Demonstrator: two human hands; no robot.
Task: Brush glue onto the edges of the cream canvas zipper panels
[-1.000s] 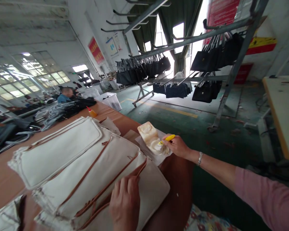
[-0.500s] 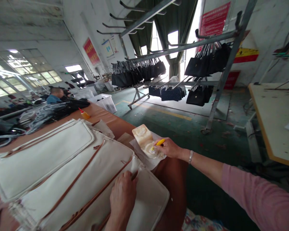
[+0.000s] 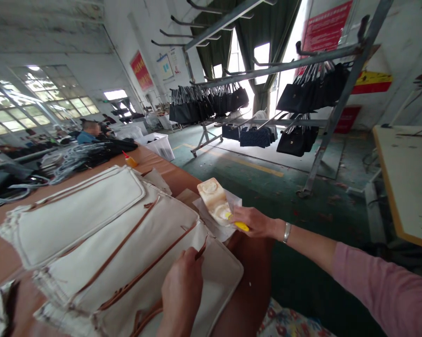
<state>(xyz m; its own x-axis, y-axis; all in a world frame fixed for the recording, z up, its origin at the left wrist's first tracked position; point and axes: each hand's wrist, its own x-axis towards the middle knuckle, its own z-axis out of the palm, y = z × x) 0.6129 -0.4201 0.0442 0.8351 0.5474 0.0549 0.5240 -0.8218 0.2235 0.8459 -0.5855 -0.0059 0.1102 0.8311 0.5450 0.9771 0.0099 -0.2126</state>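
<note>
My left hand [image 3: 183,285] is closed, pinching the end of a thin brown leather strap [image 3: 201,248] above the nearest cream bag panel [image 3: 221,276]. My right hand [image 3: 255,221] grips a yellow-handled brush [image 3: 242,226]. Its tip rests at the near end of a cream-stained glue dish [image 3: 214,199], in pale, wet-looking paste. Paper [image 3: 234,200] lies under the dish at the table's far edge. More cream panels [image 3: 84,206] with brown straps overlap in a fanned stack to the left.
A small orange bottle with a red tip [image 3: 130,160] stands on the brown tabletop [image 3: 158,161]. Behind it are dark bags [image 3: 105,152] and a white bin [image 3: 158,146]. A metal rack [image 3: 323,140] holds black bags. Another table [image 3: 403,173] stands right. A person [image 3: 86,135] sits far left.
My left hand has lifted slightly, raising the strap end off the panel. The brush in my right hand has swung so its handle points down and right. The view has shifted a little left.
</note>
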